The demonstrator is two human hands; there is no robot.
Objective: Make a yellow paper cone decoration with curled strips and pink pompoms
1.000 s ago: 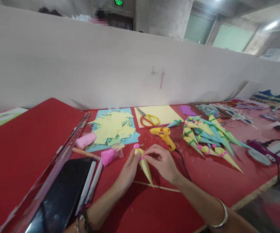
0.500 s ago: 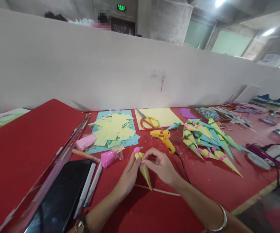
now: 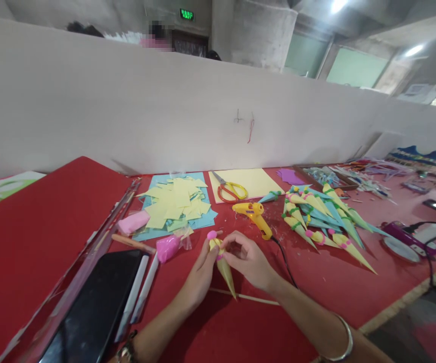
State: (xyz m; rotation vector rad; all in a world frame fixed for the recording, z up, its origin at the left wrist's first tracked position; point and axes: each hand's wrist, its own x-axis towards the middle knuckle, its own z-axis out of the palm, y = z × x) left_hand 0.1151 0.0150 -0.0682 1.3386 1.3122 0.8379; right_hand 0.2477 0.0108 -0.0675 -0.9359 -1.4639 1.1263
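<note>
While both hands pinch one yellow cone [image 3: 223, 262]: one glue gun [image 3: 254, 216].

Bright ceiling glare, wide-angle warp, soft edges

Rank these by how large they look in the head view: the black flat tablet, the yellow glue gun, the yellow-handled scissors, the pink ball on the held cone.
1. Black flat tablet, though nearest the camera.
2. Yellow glue gun and yellow-handled scissors: alike, unranked.
3. Pink ball on the yellow paper cone.
</note>
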